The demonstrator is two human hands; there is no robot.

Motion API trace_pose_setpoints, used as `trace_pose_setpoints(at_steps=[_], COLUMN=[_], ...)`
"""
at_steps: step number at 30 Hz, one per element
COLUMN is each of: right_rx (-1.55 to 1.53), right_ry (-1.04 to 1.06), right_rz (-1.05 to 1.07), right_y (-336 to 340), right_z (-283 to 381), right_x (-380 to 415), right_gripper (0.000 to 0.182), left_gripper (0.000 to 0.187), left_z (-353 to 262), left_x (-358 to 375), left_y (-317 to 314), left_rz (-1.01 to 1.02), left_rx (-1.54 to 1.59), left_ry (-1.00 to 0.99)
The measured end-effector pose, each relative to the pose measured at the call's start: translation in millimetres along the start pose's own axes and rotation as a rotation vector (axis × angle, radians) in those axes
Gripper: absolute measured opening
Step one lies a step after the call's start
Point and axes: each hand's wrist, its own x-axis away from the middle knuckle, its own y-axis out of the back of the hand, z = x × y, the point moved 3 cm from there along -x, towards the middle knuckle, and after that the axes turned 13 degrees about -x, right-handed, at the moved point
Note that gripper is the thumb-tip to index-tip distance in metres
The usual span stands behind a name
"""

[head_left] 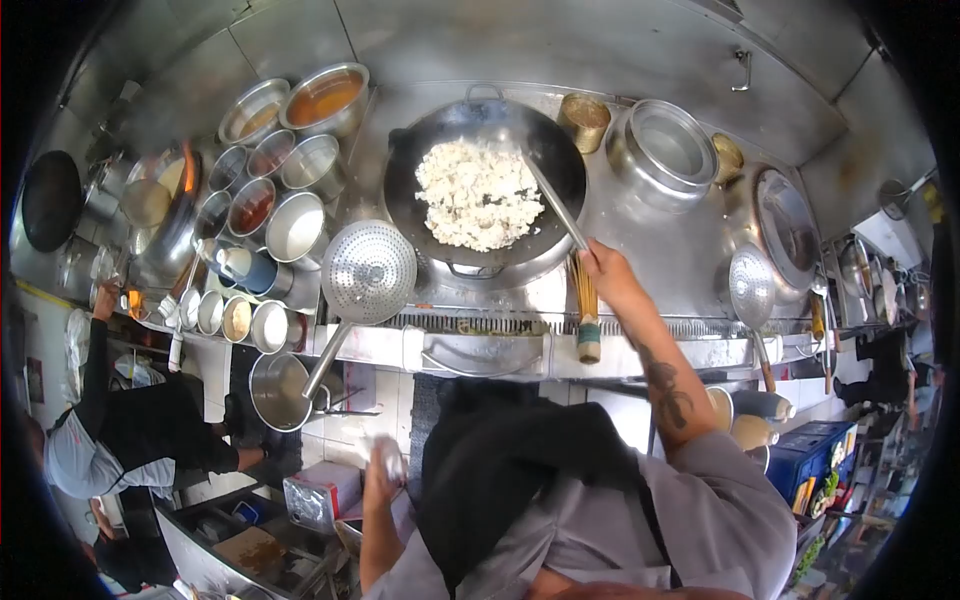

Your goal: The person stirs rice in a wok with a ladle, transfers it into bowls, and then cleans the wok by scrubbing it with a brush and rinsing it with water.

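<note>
Steel kitchen counter point(690, 235), wok point(487, 190) of rice point(478, 193), right hand point(606, 272) gripping a ladle point(553, 203) in it, left hand point(381, 472) low, clutching something pale and blurred.

Long metal ladle point(553, 203) slants across the right side of the black wok point(486, 190), handle end gripped at the rim, working end buried in the pale rice point(477, 193). The rice sits heaped in a loose, clumpy mound at the wok's centre. Lower down, a small whitish, blurred object point(388, 458) is held upright.
</note>
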Motion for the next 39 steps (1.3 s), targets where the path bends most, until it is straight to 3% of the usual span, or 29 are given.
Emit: trace_pose_setpoints(at_steps=[1,3,5,7,9,10,11,14,16,19,22,26,29,32,35,36,37,39], right_rx=[-0.049,0.028,-0.096,-0.115,-0.030,0.082,0.084,0.320,0.327,0.345,0.460,0.572,0.492,0.350,0.314,0.380,0.443,0.316], right_ry=[0.115,0.046,-0.240,-0.257,-0.176,0.053,0.044,0.170,0.146,0.092,-0.054,0.032,0.005,-0.002,0.011,-0.098,-0.079,-0.033], right_rz=[-0.125,-0.064,0.217,0.295,0.281,0.181,0.177,0.061,0.146,0.242,0.203,0.173,0.163,0.169,0.168,0.208,0.191,0.182], right_y=[-15.3,-35.7,-35.1,-8.4,4.0,-6.3,-21.4,-64.2,-53.5,-4.1,24.6,-22.5,-35.5,9.8,19.1,4.9,-10.0,-20.9], right_z=[-10.7,-26.3,-5.6,29.0,63.0,52.8,43.1,22.3,27.8,80.5,104.5,26.9,44.1,102.4,67.6,70.6,42.5,38.3], right_x=[-0.5,-4.8,15.8,24.6,33.7,25.3,17.5,-2.4,19.0,65.9,99.2,56.4,29.4,82.2,111.8,106.4,94.2,74.9], right_gripper=[0.030,0.029,0.021,0.027,0.030,0.034,0.034,0.035,0.035,0.036,0.039,0.039,0.041,0.036,0.035,0.032,0.030,0.029], left_gripper=[0.053,0.058,0.060,0.061,0.064,0.056,0.051,0.054,0.055,0.048,0.023,0.012,0.012,0.012,0.012,0.011,0.011,0.011], left_z=[-31.9,-93.7,-164.5,-198.3,-214.8,-229.2,-233.7,-240.8,-242.1,-248.6,-241.2,-238.5,-240.6,-238.8,-235.2,-233.5,-228.2,-228.1], left_x=[-13.2,-40.7,-37.7,-58.7,-91.1,-95.0,-112.2,-145.1,-147.0,-149.3,-166.5,-177.8,-179.7,-184.7,-185.4,-184.9,-181.6,-131.1], left_y=[-19.0,-60.3,-124.7,-169.7,-207.7,-231.9,-251.2,-298.9,-312.5,-312.5,-309.2,-316.1,-313.7,-313.0,-309.6,-308.9,-309.5,-308.0], left_rz=[-0.062,0.044,0.200,0.303,0.363,0.290,0.413,0.415,0.449,0.278,0.357,0.377,0.353,0.410,0.420,0.418,0.421,0.357], left_rx=[0.056,0.085,0.093,0.064,0.064,-0.004,0.041,0.097,0.111,0.126,0.161,0.133,0.110,0.144,0.126,0.177,0.223,0.239], left_ry=[-0.070,0.007,-0.051,-0.055,-0.056,0.029,-0.046,0.042,0.061,0.168,0.150,0.183,0.243,0.255,0.231,0.189,0.149,0.167])
